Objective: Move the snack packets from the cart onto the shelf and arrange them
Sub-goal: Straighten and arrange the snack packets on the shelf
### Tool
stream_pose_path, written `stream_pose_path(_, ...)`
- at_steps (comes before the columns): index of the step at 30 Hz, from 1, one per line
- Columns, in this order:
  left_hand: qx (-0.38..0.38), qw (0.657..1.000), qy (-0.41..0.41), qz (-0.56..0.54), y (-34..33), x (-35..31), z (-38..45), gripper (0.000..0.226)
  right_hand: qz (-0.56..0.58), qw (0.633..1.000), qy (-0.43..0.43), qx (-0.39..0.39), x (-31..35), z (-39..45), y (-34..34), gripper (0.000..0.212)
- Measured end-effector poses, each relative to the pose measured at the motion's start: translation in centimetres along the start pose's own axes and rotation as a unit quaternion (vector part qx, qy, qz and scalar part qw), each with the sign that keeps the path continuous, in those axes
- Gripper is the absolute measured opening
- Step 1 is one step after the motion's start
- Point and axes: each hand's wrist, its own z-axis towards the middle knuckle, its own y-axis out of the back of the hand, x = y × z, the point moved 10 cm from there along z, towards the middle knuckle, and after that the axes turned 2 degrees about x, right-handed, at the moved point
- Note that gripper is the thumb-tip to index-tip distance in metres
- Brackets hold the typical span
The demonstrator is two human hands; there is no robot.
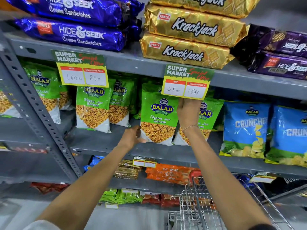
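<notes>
A green Balaji Chana Jor Garam packet (158, 119) stands upright on the grey middle shelf (103, 143). My left hand (132, 136) pinches its lower left corner. My right hand (188, 113) is raised against the packet's upper right edge, fingers tucked behind it under a price tag. Another green packet (208, 114) stands just behind my right hand. More of the same packets (93, 107) line the shelf to the left. The wire cart (199, 211) is at the bottom right; its contents are hard to make out.
Blue Crunchex packets (245, 128) fill the shelf's right end. Above lie gold Krackjack packs (187, 50) and blue Hide & Seek packs (74, 34). Two price tags (188, 82) hang from the upper shelf edge. A perforated steel upright (33, 103) stands at left.
</notes>
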Motion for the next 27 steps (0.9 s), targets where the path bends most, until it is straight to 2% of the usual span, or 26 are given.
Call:
stream_pose_path(1,-0.005,1.000,0.005,-0.028,0.5,0.4,-0.1,0.041,0.030,0.999,0.024,-0.025,1.4,-1.1,0.3,0.012)
stream_pose_path(2,-0.015,0.998,0.005,-0.057,1.2,0.9,-0.2,0.034,0.079,0.996,0.040,-0.011,3.0,-2.2,-0.3,0.012)
stream_pose_path(4,-0.027,0.992,0.005,-0.119,3.0,1.3,-0.8,0.019,0.171,0.981,0.045,0.076,5.4,-4.4,-3.4,0.014)
stream_pose_path(7,-0.099,0.986,-0.018,-0.134,8.0,3.0,-1.9,0.019,0.217,0.952,0.048,0.210,9.3,-7.8,-9.1,0.016)
stream_pose_path(10,-0.200,0.970,-0.010,-0.139,14.0,6.7,-3.3,0.020,0.234,0.932,0.031,0.276,12.1,-9.8,-12.9,0.016)
stream_pose_path(11,-0.233,0.964,0.016,-0.129,15.7,8.5,-3.6,0.030,0.243,0.926,0.015,0.289,12.9,-10.1,-13.8,0.018)
stream_pose_path(12,-0.257,0.963,0.040,-0.076,17.4,10.2,-3.8,0.053,0.248,0.918,-0.002,0.309,13.8,-10.3,-15.0,0.022)
stream_pose_path(13,-0.253,0.965,0.070,-0.030,17.7,10.9,-3.5,0.077,0.244,0.912,-0.025,0.330,13.7,-10.3,-16.1,0.028)
stream_pose_path(14,-0.241,0.965,0.105,-0.011,18.5,12.4,-3.8,0.093,0.242,0.902,-0.042,0.355,14.9,-10.6,-17.6,0.034)
stream_pose_path(15,-0.223,0.965,0.136,-0.015,18.5,13.2,-3.6,0.096,0.240,0.893,-0.067,0.376,15.2,-10.8,-19.0,0.039)
stream_pose_path(18,-0.181,0.964,0.183,-0.069,17.4,15.1,-1.8,0.074,0.227,0.872,-0.122,0.416,16.0,-11.5,-22.6,0.044)
stream_pose_path(21,-0.157,0.964,0.208,-0.052,16.7,16.1,-1.4,0.085,0.229,0.870,-0.151,0.410,16.6,-12.0,-24.3,0.034)
stream_pose_path(25,-0.204,0.961,0.186,-0.023,17.6,17.9,-0.7,0.044,0.229,0.879,-0.161,0.387,17.2,-12.3,-25.5,0.036)
stream_pose_path(27,-0.203,0.962,0.184,0.002,17.7,18.1,-0.7,0.041,0.228,0.888,-0.163,0.366,17.2,-12.2,-25.5,0.036)
